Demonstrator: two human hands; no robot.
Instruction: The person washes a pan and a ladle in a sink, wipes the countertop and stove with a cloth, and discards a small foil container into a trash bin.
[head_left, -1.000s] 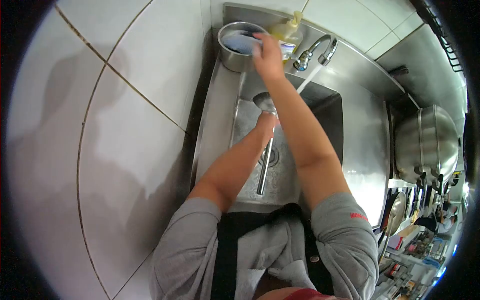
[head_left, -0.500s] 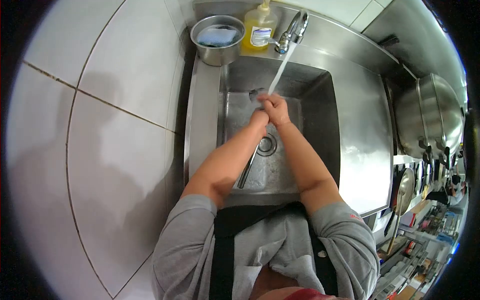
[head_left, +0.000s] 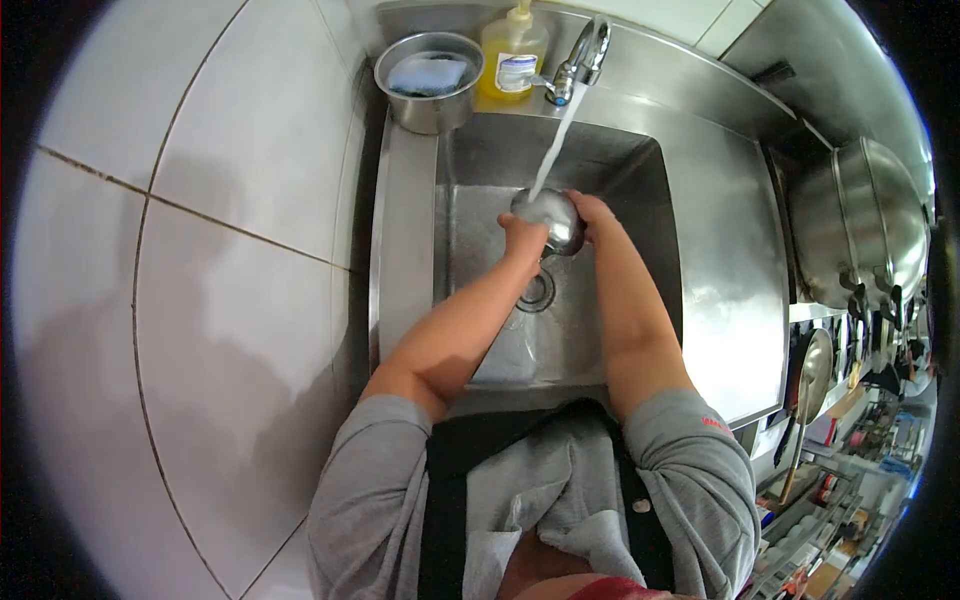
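Water from the chrome faucet (head_left: 590, 55) falls onto a rounded metal ladle bowl (head_left: 552, 218) inside the steel sink (head_left: 640, 260). My left hand (head_left: 523, 238) is closed at the near left side of the metal bowl, around its handle side. On the bowl's right edge, my right hand (head_left: 592, 212) grips with its fingers partly hidden behind the metal. The drain (head_left: 537, 292) lies just below both hands.
A metal pot (head_left: 430, 112) with a blue sponge (head_left: 428, 75) stands at the sink's back left corner, beside a yellow soap bottle (head_left: 512, 62). Large steel pots (head_left: 860, 225) and a hanging pan (head_left: 815, 370) are at the right. Tiled wall lies left.
The rounded metal bowl has come up under the water, where its handle pointed down toward the drain before. My right hand has moved right, away from my left, onto the bowl's edge.
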